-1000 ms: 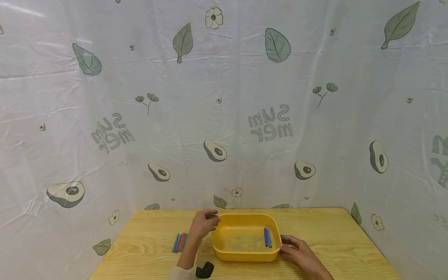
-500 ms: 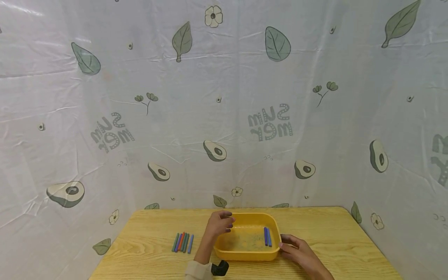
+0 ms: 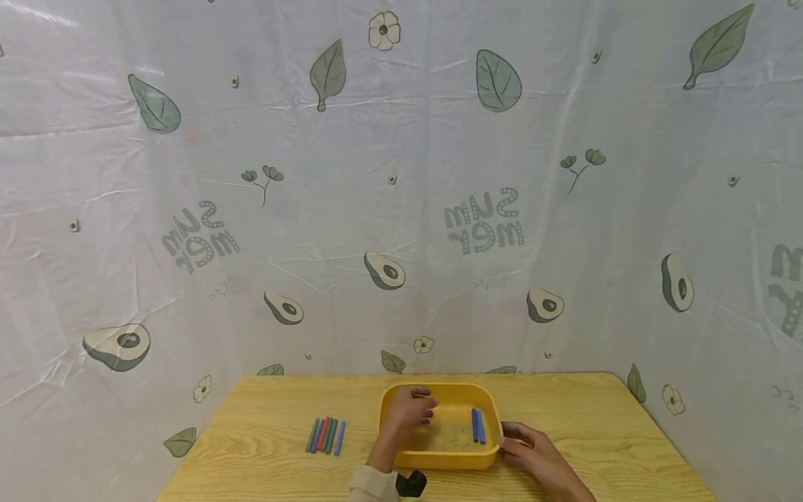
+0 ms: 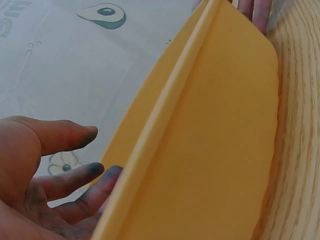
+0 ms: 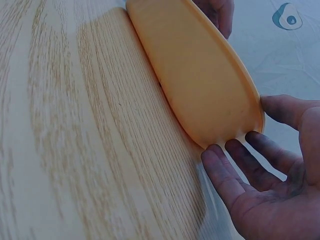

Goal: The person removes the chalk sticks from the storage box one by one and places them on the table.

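Note:
My left hand (image 3: 409, 408) is over the left part of a yellow plastic tray (image 3: 448, 460), its fingers loosely bent and apart. Nothing shows between its smudged thumb and fingers (image 4: 75, 177) in the left wrist view. My right hand (image 5: 270, 175) holds the tray at its right end, thumb tip at the rim and fingertips against the outer wall. Two blue sticks (image 3: 479, 426), chalk or pastels by their look, lie side by side at the right inside the tray. Left of the tray, several similar green, blue and red sticks (image 3: 323, 436) lie on the table.
A wood-grain table (image 3: 263, 460) carries everything. A pale printed sheet (image 3: 339, 209) hangs behind it and along both sides. The tray floor (image 3: 439, 439) has dark smudges. A black strap piece (image 3: 411, 484) sits at my left wrist.
My left hand has moved right, from beside the tray's left edge to over its inside. The rightmost stick on the table has come out from behind my forearm. My right hand stays put.

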Tool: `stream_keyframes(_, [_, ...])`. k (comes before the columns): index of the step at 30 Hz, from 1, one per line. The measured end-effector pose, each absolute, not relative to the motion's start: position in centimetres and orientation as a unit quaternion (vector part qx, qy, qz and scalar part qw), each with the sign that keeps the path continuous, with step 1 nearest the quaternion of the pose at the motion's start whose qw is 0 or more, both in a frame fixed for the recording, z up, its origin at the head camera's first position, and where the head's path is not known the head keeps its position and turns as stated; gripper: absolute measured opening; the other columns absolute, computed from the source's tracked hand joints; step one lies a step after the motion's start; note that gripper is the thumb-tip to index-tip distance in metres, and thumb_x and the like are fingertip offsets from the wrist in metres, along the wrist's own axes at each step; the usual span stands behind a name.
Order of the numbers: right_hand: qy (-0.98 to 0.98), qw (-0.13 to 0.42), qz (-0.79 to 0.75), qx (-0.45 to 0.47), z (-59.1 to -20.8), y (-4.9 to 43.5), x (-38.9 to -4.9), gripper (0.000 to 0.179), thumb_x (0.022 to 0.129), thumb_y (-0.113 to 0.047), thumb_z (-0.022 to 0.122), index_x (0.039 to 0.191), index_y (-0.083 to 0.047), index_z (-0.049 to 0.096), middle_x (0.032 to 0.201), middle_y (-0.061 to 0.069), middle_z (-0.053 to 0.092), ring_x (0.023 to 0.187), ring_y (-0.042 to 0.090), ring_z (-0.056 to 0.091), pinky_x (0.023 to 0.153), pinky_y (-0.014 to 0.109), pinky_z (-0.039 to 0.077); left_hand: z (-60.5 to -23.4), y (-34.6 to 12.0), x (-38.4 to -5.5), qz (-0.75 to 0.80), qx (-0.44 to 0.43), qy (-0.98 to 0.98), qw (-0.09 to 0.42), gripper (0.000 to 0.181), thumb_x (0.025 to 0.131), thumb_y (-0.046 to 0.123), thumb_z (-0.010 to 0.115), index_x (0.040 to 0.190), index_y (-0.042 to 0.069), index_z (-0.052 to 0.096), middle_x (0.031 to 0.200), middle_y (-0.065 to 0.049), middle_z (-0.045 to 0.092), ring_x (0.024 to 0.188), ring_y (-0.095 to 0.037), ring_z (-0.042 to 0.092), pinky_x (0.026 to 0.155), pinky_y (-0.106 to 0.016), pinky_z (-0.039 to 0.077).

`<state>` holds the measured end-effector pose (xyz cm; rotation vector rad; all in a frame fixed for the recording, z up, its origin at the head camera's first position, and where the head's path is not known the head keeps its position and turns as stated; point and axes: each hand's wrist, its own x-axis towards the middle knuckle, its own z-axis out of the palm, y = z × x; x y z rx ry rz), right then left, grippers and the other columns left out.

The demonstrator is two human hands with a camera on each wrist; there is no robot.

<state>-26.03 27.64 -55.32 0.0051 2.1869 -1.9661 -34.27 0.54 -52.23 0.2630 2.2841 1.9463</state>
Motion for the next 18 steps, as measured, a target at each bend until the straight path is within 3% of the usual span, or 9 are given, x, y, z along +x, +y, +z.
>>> stream_keyframes(4, [0.738,0.102,-0.667,0.001,-55.3,27.6,-26.0,0.071,0.099,-0.030,0.063,0.147,0.014,0.033,0.142,0.036,0.043,0.116,0.029,0.063,0.094,0.043,0.055,-52.6,1.3,-34.2,0.641,0.080,0.759,0.081,0.045,0.089,0.014,0.073,0.127,-0.008,0.062,0.102,-0.012,0.070,0.087,-0.036,0.071,0.072,-0.045,0.061])
stream_keyframes(18, [0.737,0.100,-0.669,-0.007,-55.2,27.5,-25.9,0.071,0.099,-0.030,0.062,0.146,0.015,0.032,0.143,0.037,0.041,0.117,0.030,0.063,0.094,0.042,0.055,-53.5,3.9,-34.1,0.618,0.086,0.779,0.064,0.047,0.086,0.013,0.077,0.126,-0.008,0.063,0.098,-0.011,0.071,0.082,-0.032,0.071,0.067,-0.043,0.061])
